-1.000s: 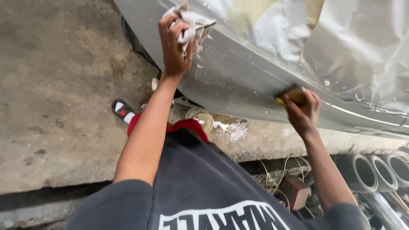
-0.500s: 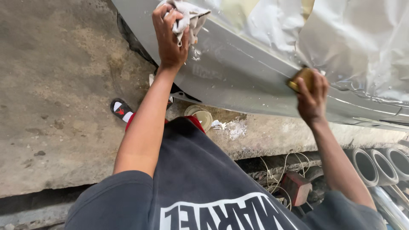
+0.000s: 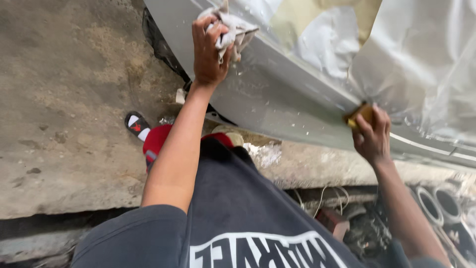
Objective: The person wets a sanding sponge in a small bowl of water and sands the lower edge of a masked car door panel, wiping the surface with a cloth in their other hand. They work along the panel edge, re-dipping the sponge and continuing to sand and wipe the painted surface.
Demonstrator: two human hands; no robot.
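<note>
- The left hand (image 3: 208,49) is closed around a crumpled pale rag (image 3: 230,27), fingers curled over it, pressing it flat against the grey panel (image 3: 287,104).
- The rag sits high on the panel, near its upper left edge, with loose folds sticking out past the fingers.
- The right hand (image 3: 372,136) pinches a small yellow-brown block (image 3: 359,115) between thumb and fingers, its face held against the panel.
- The block touches the panel low down, just above the panel's bottom edge and well apart from the rag.
- Pale masking sheet (image 3: 421,59) hangs over the upper part of the panel, above and right of the block.
- Wet droplets and streaks show on the panel between the two hands.
- Below the panel lies the concrete floor (image 3: 64,124), with a white smear just under the panel's lower edge.
- A sandal (image 3: 138,126) rests on the floor, left of the panel.
- Round pipe ends (image 3: 436,203) lie below the panel, under the right forearm.
</note>
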